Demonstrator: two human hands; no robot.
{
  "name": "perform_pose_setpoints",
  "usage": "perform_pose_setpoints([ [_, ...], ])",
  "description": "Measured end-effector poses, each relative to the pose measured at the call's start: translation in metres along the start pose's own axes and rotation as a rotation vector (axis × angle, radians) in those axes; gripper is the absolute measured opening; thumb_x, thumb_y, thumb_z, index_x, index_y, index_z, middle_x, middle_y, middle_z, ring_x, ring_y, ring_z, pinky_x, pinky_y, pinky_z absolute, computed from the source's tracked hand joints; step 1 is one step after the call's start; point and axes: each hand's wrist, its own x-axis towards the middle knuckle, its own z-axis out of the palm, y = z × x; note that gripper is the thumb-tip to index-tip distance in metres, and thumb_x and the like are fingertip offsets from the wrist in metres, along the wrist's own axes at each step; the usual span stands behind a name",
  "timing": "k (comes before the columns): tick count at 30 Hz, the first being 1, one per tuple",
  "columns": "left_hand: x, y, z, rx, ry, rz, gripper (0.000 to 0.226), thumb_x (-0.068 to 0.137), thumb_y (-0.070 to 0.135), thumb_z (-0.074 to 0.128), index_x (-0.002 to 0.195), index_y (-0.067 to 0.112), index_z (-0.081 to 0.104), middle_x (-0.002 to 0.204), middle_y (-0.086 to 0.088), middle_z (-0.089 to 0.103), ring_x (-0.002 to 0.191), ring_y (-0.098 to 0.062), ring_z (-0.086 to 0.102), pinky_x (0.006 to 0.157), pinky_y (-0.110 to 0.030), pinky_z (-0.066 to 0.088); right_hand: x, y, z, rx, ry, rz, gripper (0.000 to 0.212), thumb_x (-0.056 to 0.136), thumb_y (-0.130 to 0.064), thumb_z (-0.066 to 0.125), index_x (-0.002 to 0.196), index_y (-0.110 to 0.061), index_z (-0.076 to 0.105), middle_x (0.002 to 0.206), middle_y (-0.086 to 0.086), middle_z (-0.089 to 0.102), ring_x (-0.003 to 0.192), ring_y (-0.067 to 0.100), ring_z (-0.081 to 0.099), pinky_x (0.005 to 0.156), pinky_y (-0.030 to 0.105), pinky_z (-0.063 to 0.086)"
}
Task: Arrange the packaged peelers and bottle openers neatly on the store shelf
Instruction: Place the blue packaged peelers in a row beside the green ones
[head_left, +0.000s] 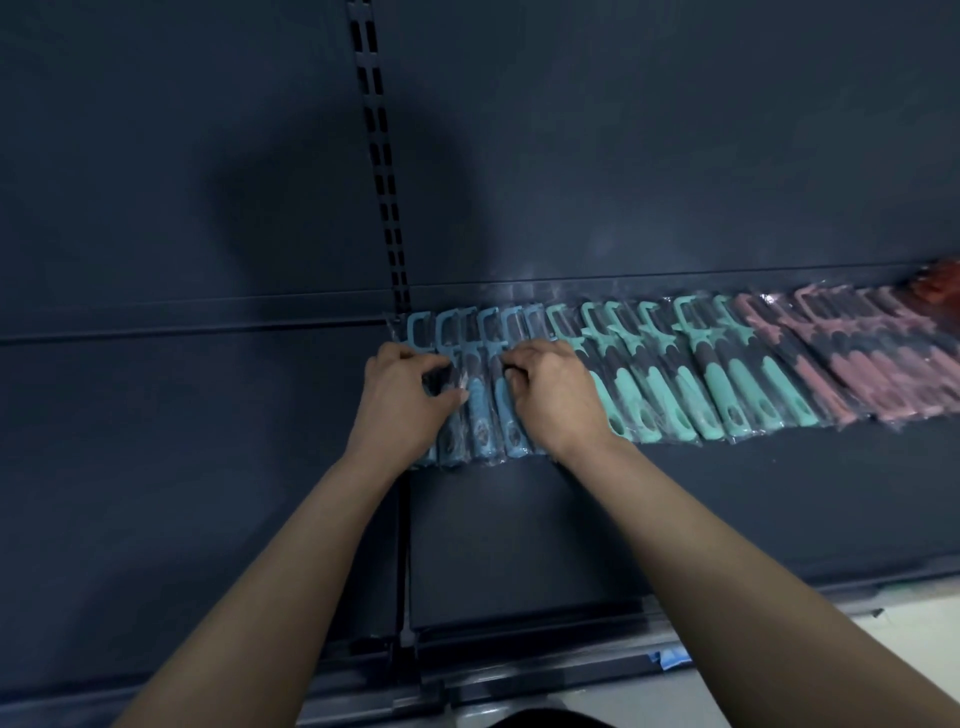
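Dark shelf (727, 499), dim light, one long row of bagged peelers lying flat against the back panel (623, 156). Blue peelers (485, 410) at the left end, right beside the slotted upright (382, 171). Teal peelers (675, 379) next along, overlapping like tiles, handles toward the front edge, heads toward the back. Pink peelers (872, 364) further right, running out toward the frame edge, and a scrap of red packaging (935, 283) at the far right, too blurred to identify.

Both hands down on the blue group. Left hand (402, 400) curled over the leftmost packets, fingers bent and thumb tucked in, pinching a dark handle section through the plastic. Closed around that one packet, by the look of it. Right hand (553, 395) just beside it, at the border of blue and teal, fingers bent down onto the packets, fingertips (511, 371) pressing on the plastic; actual clasp or plain pressing, cannot tell, since the back of the hand hides the underside. Two blue packets visible in the gap between the hands, lying straight. Bare forearms reaching in from the bottom of the view. Pale floor (779, 691) beneath the shelf edge, with a bit of blue tape (672, 659) near it.
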Motion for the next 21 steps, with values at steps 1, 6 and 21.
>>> perform_pose_setpoints([
  [1,0.0,0.001,0.0,0.008,-0.002,0.004,0.045,0.083,0.029,0.068,0.125,0.017,0.058,0.126,-0.007,0.043,0.122,-0.019,0.034,0.093,-0.017,0.026,0.0,0.001,0.0,0.002,-0.002,-0.003,0.029,0.095,-0.008,0.044,0.114,-0.008,0.066,0.121,0.005,0.062,0.114,0.023,0.048,0.094,0.027,0.04],
  [6,-0.001,0.003,0.0,0.041,-0.005,0.009,0.043,0.084,0.031,0.067,0.124,0.019,0.058,0.125,-0.007,0.043,0.12,-0.021,0.031,0.093,-0.019,0.026,-0.003,0.003,-0.004,0.058,0.007,-0.016,0.03,0.094,-0.006,0.047,0.117,-0.008,0.065,0.122,0.007,0.062,0.116,0.026,0.05,0.098,0.029,0.04],
  [21,-0.004,0.011,0.004,0.204,0.14,0.096,0.03,0.09,0.027,0.057,0.115,0.011,0.061,0.123,-0.01,0.046,0.115,-0.027,0.034,0.098,-0.037,0.027,-0.034,0.044,-0.04,-0.072,0.183,0.146,0.028,0.09,-0.002,0.048,0.108,-0.004,0.069,0.109,0.014,0.067,0.104,0.034,0.056,0.087,0.035,0.044],
])
